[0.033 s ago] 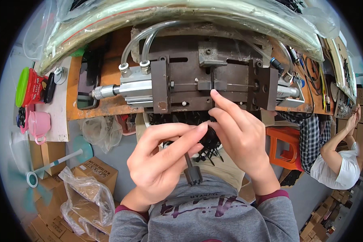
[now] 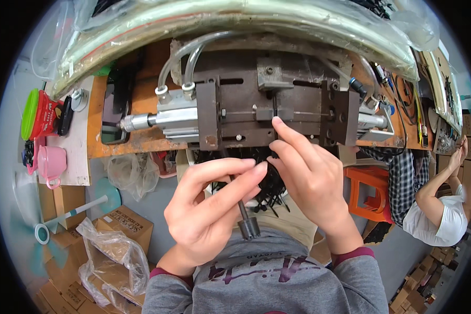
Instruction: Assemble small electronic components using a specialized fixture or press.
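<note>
My left hand (image 2: 209, 209) is closed on a thin black rod with a wider, ridged cylindrical end (image 2: 249, 228), which points down toward my lap. My right hand (image 2: 314, 178) pinches the near end of another thin black rod (image 2: 275, 104), its index fingertip pressed along it. That rod reaches forward into the small grey clamp block (image 2: 264, 113) at the middle of a dark metal fixture (image 2: 240, 97). Fingers hide most of the rod's near end. The two hands are close together, with a small gap between their fingertips.
Silver air cylinders (image 2: 178, 118) with clear hoses flank the fixture on a wooden bench (image 2: 146, 145). A phone (image 2: 115, 112) lies left, near a pink cup (image 2: 52, 162). Below are cardboard boxes (image 2: 125, 222), an orange stool (image 2: 361, 193) and many black rods (image 2: 272, 191). Another person (image 2: 445, 214) sits right.
My left fingertips have drawn slightly left, away from my right hand, and more of the rod's shaft shows. My right hand stays at the fixture's rod almost unmoved.
</note>
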